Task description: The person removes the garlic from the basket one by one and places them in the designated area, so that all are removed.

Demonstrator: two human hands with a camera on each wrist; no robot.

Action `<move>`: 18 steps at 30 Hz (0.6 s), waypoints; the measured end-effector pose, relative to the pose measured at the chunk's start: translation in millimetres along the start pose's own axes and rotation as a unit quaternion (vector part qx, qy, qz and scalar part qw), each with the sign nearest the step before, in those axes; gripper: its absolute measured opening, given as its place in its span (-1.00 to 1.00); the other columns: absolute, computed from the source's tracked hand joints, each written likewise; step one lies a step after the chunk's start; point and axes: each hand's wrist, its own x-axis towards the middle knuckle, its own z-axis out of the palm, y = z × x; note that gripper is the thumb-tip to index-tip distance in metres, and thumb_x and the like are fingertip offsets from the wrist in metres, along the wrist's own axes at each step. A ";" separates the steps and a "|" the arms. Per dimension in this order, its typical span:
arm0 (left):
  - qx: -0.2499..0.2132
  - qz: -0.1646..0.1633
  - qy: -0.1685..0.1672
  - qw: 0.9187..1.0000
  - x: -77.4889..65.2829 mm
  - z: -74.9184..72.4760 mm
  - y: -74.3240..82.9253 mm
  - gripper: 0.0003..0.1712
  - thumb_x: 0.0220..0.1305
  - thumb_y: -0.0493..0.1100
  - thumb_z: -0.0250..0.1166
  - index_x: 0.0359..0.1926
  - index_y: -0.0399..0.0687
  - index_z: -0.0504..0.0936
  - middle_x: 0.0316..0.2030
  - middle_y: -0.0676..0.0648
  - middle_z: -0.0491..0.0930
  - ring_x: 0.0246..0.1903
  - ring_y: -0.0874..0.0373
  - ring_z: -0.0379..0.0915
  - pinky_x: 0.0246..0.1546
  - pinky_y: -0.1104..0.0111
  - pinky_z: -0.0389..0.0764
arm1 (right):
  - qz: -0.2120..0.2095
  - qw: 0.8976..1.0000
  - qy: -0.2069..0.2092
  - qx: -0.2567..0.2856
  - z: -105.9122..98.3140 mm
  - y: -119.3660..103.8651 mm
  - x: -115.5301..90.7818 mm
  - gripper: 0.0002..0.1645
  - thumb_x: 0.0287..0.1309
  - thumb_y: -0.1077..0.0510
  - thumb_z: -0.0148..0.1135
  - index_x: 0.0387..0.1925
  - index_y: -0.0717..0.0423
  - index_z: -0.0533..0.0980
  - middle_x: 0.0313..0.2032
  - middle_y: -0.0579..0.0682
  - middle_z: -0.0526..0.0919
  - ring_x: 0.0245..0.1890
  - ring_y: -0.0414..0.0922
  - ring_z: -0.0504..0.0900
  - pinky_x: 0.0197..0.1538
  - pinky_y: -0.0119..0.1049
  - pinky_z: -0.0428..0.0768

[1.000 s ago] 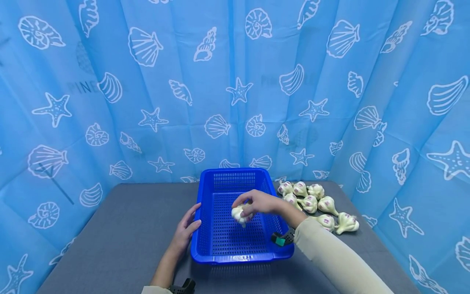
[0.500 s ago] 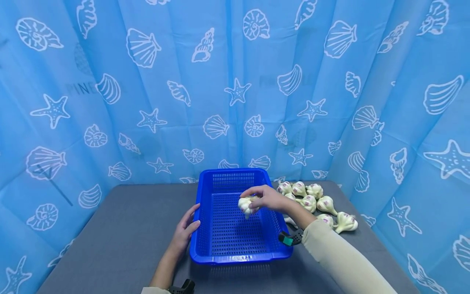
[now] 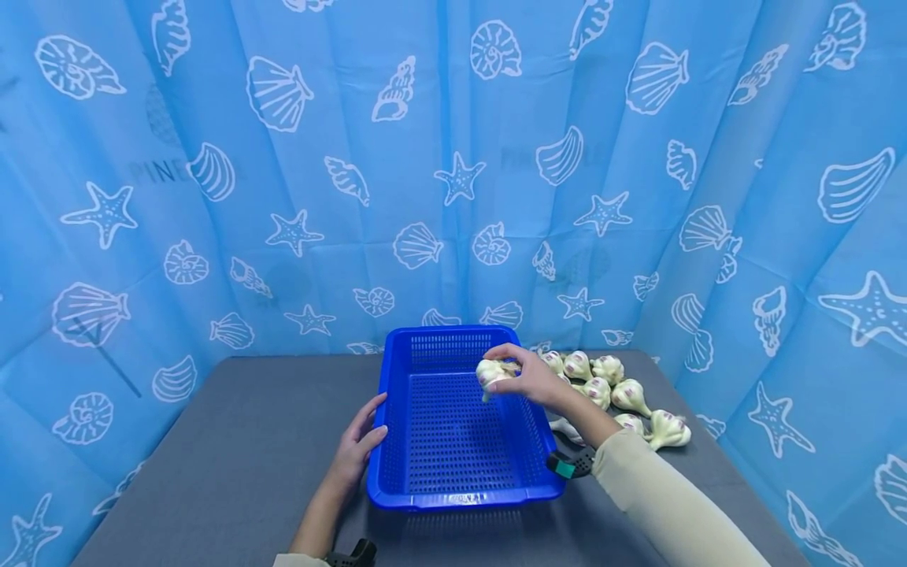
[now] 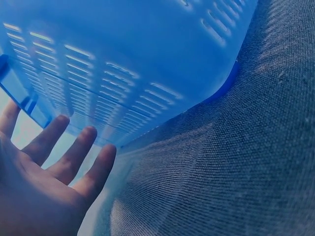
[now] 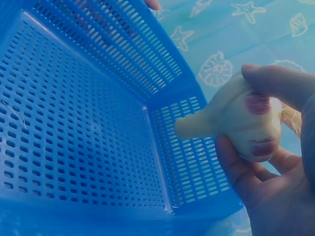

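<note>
A white garlic bulb [image 3: 490, 373] with purple marks is pinched between the thumb and fingers of my right hand [image 3: 530, 379]. The hand holds it above the right side of a blue plastic basket [image 3: 464, 500]. In the right wrist view, the stem of the garlic bulb [image 5: 246, 115] points left over the slotted wall. My left hand [image 3: 350, 455] touches the basket's left rim with its thumb and a finger. From the left wrist, the fingers [image 4: 98, 167] look spread and loosely extended beside the outer wall. The basket's perforated floor is bare.
Several more garlic bulbs [image 3: 629, 395] lie grouped on the grey tabletop [image 3: 262, 441] to the right of the basket, partly hidden by my right forearm. A blue shell-patterned curtain [image 3: 453, 197] hangs behind the table and along both sides.
My right hand has moved up and to the right with the garlic bulb, from over the basket's middle towards its right wall. The left hand and basket stay in place.
</note>
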 end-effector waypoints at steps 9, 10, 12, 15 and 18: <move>0.004 0.006 0.002 1.000 -0.8 -0.4 -0.7 -0.39 0.41 -0.12 0.10 0.44 0.11 0.24 0.38 -0.29 0.19 0.29 -0.31 0.18 0.12 -0.19 0.35 | -0.009 0.999 0.051 -0.016 -13.9 -6.9 -7.1 -0.44 0.07 0.23 0.41 0.11 0.28 0.47 0.08 0.21 0.53 0.08 0.10 0.49 0.01 -0.15 0.51; 0.004 0.007 0.001 1.000 -0.8 -0.4 -1.1 -0.39 0.41 -0.12 0.10 0.44 0.10 0.23 0.38 -0.30 0.19 0.29 -0.32 0.18 0.12 -0.19 0.35 | -0.012 0.998 0.057 -0.013 -15.6 -7.0 -8.2 -0.45 0.07 0.24 0.41 0.10 0.29 0.48 0.06 0.22 0.55 0.05 0.09 0.50 0.00 -0.18 0.52; 0.007 0.005 0.003 1.000 -1.0 -0.2 -1.1 -0.38 0.40 -0.11 0.10 0.45 0.11 0.23 0.39 -0.29 0.19 0.29 -0.31 0.18 0.12 -0.20 0.35 | -0.015 0.998 0.069 0.000 -19.1 -6.7 -11.0 -0.45 0.06 0.27 0.41 0.10 0.33 0.47 0.00 0.24 0.58 -0.04 0.03 0.54 -0.05 -0.23 0.53; 0.007 0.002 0.003 1.000 -0.7 0.0 -1.4 -0.37 0.41 -0.09 0.10 0.45 0.12 0.22 0.39 -0.29 0.18 0.30 -0.31 0.18 0.13 -0.21 0.34 | -0.013 0.996 0.088 0.001 -24.3 -5.8 -17.3 -0.45 0.07 0.27 0.40 0.11 0.32 0.46 -0.05 0.22 0.60 -0.14 -0.09 0.56 -0.13 -0.31 0.54; 0.009 -0.002 0.004 1.000 -0.4 0.5 -0.3 -0.37 0.40 -0.07 0.11 0.46 0.14 0.22 0.40 -0.27 0.17 0.31 -0.30 0.17 0.13 -0.21 0.34 | -0.010 0.994 0.107 -0.003 -29.3 -4.9 -24.9 -0.45 0.10 0.24 0.39 0.13 0.28 0.46 -0.05 0.20 0.61 -0.17 -0.15 0.57 -0.17 -0.35 0.56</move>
